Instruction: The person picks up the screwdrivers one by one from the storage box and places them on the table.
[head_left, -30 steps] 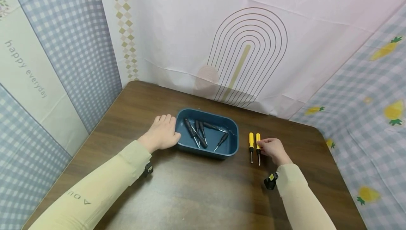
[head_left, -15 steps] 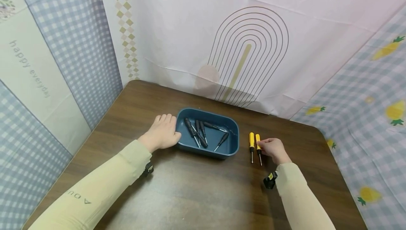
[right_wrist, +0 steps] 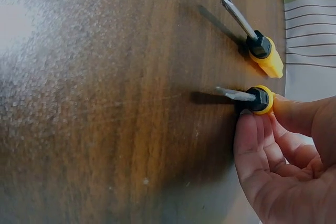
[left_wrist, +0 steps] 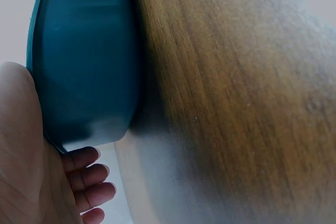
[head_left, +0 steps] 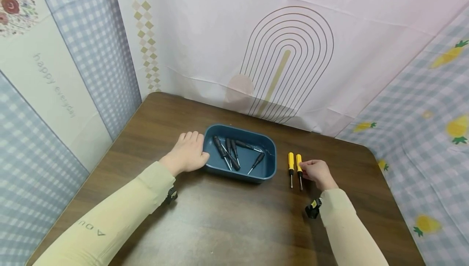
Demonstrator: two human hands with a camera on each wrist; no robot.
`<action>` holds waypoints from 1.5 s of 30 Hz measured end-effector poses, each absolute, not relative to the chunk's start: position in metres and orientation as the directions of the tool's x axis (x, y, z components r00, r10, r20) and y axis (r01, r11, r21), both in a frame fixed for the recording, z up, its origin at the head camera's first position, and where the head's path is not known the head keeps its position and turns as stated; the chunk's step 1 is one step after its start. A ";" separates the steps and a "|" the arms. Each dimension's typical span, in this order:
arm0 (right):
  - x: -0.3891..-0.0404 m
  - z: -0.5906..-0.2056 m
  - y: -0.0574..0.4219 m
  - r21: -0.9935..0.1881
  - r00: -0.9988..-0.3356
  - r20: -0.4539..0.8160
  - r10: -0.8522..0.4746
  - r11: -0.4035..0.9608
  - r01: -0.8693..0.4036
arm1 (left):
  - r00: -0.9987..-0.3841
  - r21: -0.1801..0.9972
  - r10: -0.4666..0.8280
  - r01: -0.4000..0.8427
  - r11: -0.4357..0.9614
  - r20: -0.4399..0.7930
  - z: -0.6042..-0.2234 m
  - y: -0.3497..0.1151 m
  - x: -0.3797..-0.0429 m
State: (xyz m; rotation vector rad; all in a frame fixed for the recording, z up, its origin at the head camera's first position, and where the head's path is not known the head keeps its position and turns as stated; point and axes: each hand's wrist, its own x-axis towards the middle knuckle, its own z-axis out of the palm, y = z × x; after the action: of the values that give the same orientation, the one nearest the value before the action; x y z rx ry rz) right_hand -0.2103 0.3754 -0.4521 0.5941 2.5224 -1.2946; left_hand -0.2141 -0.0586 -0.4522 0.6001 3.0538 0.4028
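A blue plastic box (head_left: pixel 238 172) stands on the table, holding several black-handled screwdrivers (head_left: pixel 220 147). My left hand (head_left: pixel 187 152) grips its left end: the thumb lies at the rim, and the fingertips bend down past the outer wall in the left wrist view. To the right of the box, my right hand (head_left: pixel 316 172) pinches the yellow handle of a screwdriver (head_left: pixel 299 164) between thumb and fingers. Its shaft points back toward the person, close over the table. A second yellow screwdriver (head_left: pixel 291 163) lies just left of it, nearly parallel and untouched.
The brown wooden table (head_left: pixel 234 225) reaches back to a white printed cloth (head_left: pixel 205 38). Checked blue cloths hang at the left (head_left: pixel 95 54) and right (head_left: pixel 432 127) sides. A small black device (head_left: pixel 313 208) sits at the right wrist.
The held yellow screwdriver has shifted slightly and its shaft has turned a little to the right. Both hands stay in nearly the same places. The box has not visibly moved.
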 end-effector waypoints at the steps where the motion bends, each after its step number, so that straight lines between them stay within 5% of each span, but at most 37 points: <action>1: -0.210 -0.452 0.375 -0.713 -0.886 -0.395 0.243 0.527 0.462 | -0.927 0.251 0.372 0.371 0.894 0.046 -0.452 -0.059 -0.214; 20: -0.207 -0.417 0.358 -0.683 -0.922 -0.262 0.285 0.620 0.386 | -0.927 0.259 0.374 0.371 0.892 0.041 -0.449 -0.059 -0.213; 45: -0.210 -0.386 0.248 -0.610 -0.996 -0.065 0.063 0.787 0.090 | -0.927 0.258 0.374 0.371 0.892 0.039 -0.448 -0.059 -0.212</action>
State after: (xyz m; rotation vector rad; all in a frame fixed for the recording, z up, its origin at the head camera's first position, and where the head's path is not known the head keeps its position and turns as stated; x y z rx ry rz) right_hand -0.2105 0.2482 -0.3863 0.1258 2.9304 -1.0040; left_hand -0.2122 -0.0586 -0.4482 0.5987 3.0446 0.4117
